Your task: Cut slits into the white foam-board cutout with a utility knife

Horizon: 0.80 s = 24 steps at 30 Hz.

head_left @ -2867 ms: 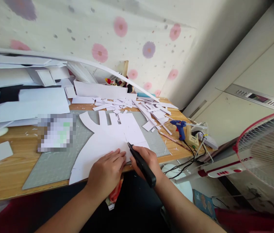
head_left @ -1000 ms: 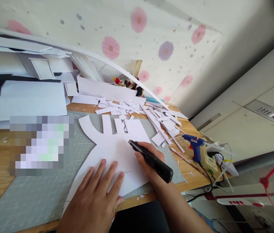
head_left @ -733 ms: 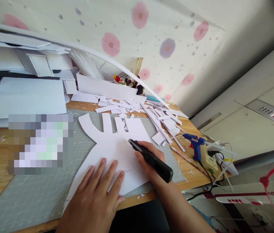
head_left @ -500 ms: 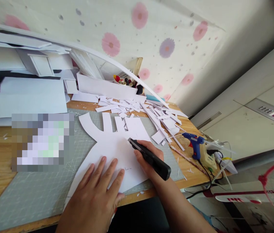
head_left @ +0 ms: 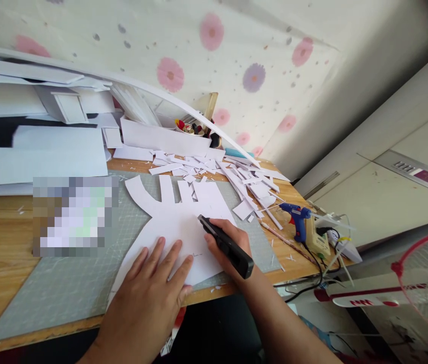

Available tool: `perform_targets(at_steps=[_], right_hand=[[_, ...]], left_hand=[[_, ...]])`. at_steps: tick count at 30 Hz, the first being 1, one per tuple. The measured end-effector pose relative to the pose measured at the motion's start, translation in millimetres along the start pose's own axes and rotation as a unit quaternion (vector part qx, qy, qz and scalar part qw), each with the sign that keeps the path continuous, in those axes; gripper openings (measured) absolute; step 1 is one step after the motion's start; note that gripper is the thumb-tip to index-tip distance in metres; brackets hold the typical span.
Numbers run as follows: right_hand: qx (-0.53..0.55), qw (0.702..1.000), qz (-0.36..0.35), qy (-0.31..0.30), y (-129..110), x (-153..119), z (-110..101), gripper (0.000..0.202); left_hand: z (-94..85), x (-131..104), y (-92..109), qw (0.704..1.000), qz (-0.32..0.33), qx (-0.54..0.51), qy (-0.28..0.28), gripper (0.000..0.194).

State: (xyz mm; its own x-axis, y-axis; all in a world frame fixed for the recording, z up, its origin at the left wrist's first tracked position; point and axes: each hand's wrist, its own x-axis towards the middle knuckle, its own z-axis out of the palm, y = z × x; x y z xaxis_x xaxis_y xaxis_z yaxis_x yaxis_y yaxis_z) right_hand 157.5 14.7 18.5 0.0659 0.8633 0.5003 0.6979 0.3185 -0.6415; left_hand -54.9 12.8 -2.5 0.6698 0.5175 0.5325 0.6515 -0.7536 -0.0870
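Note:
A white foam board sheet (head_left: 178, 222) with a curved left edge and several slots along its far side lies on a grey-green cutting mat (head_left: 65, 288). My left hand (head_left: 153, 283) rests flat on its near part, fingers spread. In my right hand (head_left: 229, 242) is a black utility knife (head_left: 227, 247), fingers wrapped round the handle. The knife's tip points away and to the left, over the middle of the sheet beyond my left fingertips. Whether the blade touches the board I cannot tell. Small pencil marks show near my left fingers.
White offcuts (head_left: 251, 184) are heaped behind and right of the mat. A blue glue gun (head_left: 297, 217) with cords stands at the table's right edge. White boards (head_left: 54, 156) are stacked at the left, behind a blurred-out patch. A red-rimmed racket (head_left: 422, 268) is at far right.
The whole view has shifted slightly. Both hands keep nearly the same places on the sheet, and the knife stays in my right hand with its tip near the same spot.

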Motion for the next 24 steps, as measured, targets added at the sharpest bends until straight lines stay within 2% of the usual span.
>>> perform_targets(at_steps=[7,18,24], right_hand=[[-0.012,1.0,-0.011,0.006,-4.3,-6.8,-2.9,0.023],[-0.028,0.999,-0.031,0.0,-10.4,-22.5,-8.9,0.023],[-0.048,0.998,-0.041,0.0,-13.1,-30.2,-13.4,0.022]], left_hand=[[-0.2,0.0,1.6,1.0,-0.009,0.004,-0.018,0.037],[-0.5,0.2,2.3,1.0,-0.012,-0.004,-0.016,0.035],[0.0,-0.3,3.2,0.998,-0.033,-0.028,-0.039,0.035]])
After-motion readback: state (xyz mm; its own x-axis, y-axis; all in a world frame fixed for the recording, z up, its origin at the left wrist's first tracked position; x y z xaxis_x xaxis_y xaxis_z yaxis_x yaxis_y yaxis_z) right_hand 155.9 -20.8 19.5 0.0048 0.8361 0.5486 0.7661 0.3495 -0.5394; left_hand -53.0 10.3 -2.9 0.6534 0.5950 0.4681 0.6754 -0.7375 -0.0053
